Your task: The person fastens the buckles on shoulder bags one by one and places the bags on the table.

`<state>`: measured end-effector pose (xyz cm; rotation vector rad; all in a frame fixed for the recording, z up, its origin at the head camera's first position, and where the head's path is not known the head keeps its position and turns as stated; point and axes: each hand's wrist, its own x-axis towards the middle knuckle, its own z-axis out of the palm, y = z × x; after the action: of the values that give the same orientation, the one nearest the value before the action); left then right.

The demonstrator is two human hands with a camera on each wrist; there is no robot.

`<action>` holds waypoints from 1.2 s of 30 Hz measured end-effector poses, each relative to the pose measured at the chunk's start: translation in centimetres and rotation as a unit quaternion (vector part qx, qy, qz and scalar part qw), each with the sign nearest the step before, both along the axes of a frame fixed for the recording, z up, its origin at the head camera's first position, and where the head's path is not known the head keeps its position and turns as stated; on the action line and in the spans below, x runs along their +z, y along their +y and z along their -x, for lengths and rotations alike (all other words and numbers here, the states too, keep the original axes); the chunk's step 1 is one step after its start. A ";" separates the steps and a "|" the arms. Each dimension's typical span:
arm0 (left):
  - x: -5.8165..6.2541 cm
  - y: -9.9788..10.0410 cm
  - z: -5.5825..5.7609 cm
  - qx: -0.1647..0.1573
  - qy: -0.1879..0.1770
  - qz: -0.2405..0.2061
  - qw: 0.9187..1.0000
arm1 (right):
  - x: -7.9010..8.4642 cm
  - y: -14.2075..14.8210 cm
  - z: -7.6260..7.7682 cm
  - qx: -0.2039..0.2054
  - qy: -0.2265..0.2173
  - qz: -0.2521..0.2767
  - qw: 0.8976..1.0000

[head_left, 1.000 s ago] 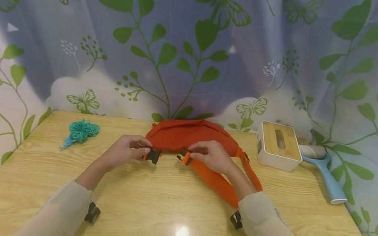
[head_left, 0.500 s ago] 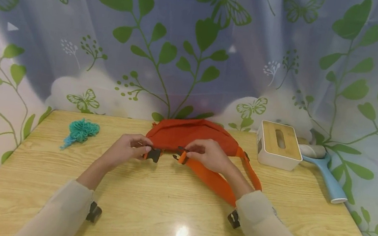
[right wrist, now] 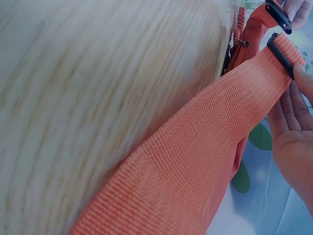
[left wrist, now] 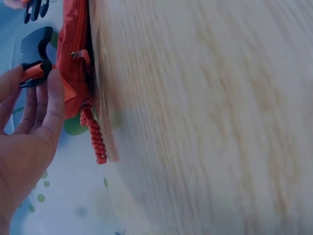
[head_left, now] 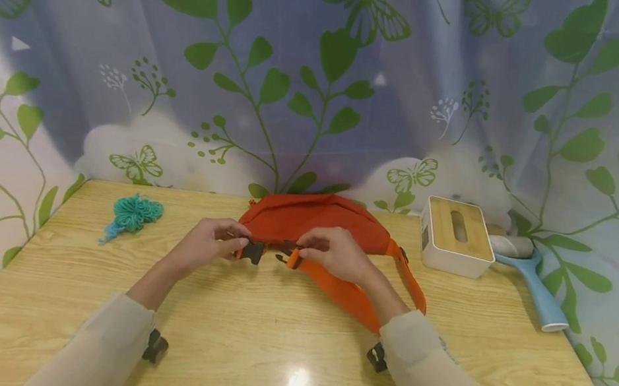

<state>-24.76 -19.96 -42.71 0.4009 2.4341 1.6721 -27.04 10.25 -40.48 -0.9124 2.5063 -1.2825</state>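
Note:
A red-orange waist bag (head_left: 317,219) lies at the table's far edge. At its left end my left hand (head_left: 205,245) pinches the black socket half of a side-release buckle (left wrist: 36,46) by its base, where orange webbing threads through. My right hand (head_left: 334,254) holds the pronged buckle half (head_left: 289,258) at the end of the orange strap (right wrist: 195,127). The prongs point left toward the socket, with a small gap between the two halves. A zipper pull with a braided red cord (left wrist: 95,139) hangs from the bag in the left wrist view.
A teal yarn bundle (head_left: 133,217) lies at left on the wooden table (head_left: 239,342). Right of the bag stands a white tissue box (head_left: 456,237) with a wooden lid, beside a blue-handled lint roller (head_left: 536,283). A patterned curtain (head_left: 278,81) hangs behind.
My right hand has moved left, bringing the pronged half closer to the socket half and pulling the strap along. The left hand has stayed nearly in place.

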 end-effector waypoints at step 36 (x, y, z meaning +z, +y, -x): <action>0.1 0.7 0.1 0.006 -0.005 -0.011 1.000 | -0.4 -1.9 0.3 0.017 -0.002 0.008 1.000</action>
<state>-24.90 -19.29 -42.59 0.3809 2.4171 1.7033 -27.36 8.35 -40.92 -0.9509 2.4693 -1.2937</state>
